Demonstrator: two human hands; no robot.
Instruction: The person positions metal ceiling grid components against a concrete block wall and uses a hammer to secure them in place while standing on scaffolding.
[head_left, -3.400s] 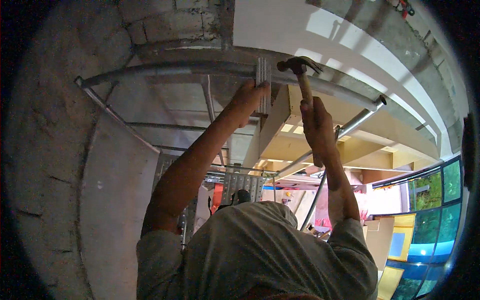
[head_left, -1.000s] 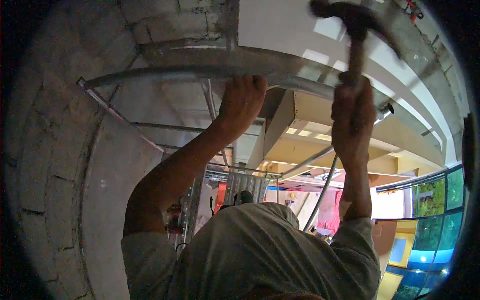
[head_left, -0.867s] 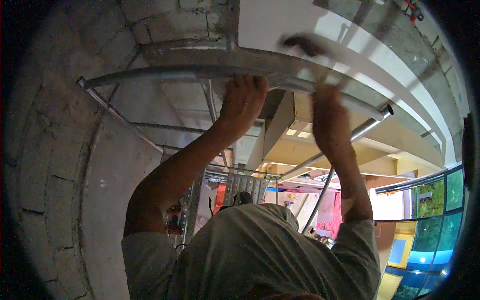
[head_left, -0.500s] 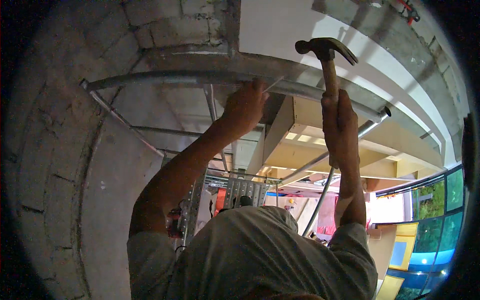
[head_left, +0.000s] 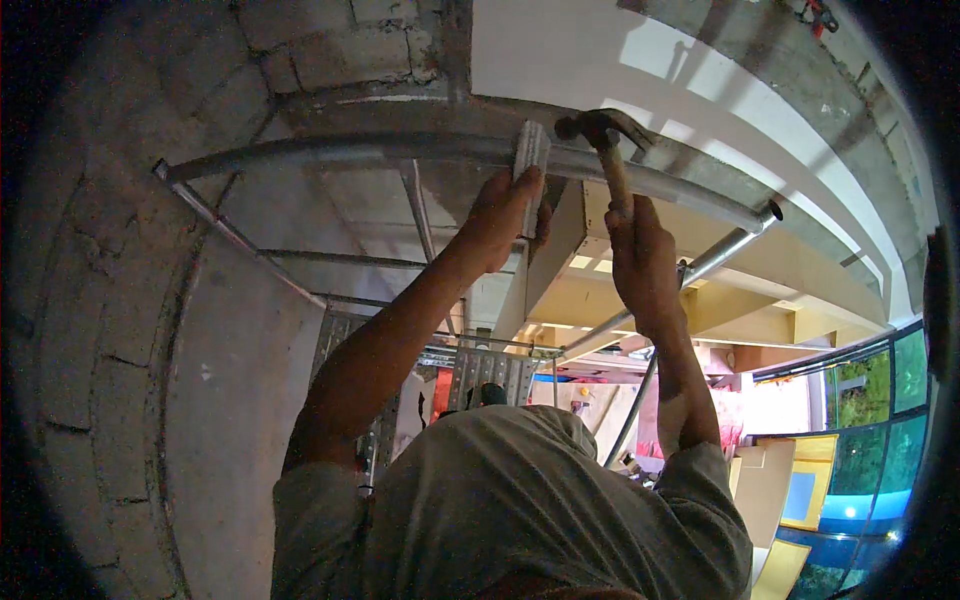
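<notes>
My left hand (head_left: 503,220) is closed round a short, flat, pale grey piece (head_left: 532,165) with a streaked face. The piece stands roughly upright, in front of the metal tube in this view; its exact kind I cannot make out. My right hand (head_left: 643,262) grips the wooden handle of a claw hammer (head_left: 603,132), whose dark head points up. The hammer's striking face is turned left, toward the top of the grey piece, with a small gap between them.
A curved-looking metal scaffold tube (head_left: 400,150) crosses in front of me, with braces below. Perforated metal planks (head_left: 490,375) lie beneath. Right of centre is a cream wooden frame (head_left: 720,295); at left, a rough block wall (head_left: 90,300). Tall windows (head_left: 875,430) stand far right.
The hammer has come down and left, closer to my left hand. My left hand has turned, so the grey piece now shows its broad face instead of a thin edge.
</notes>
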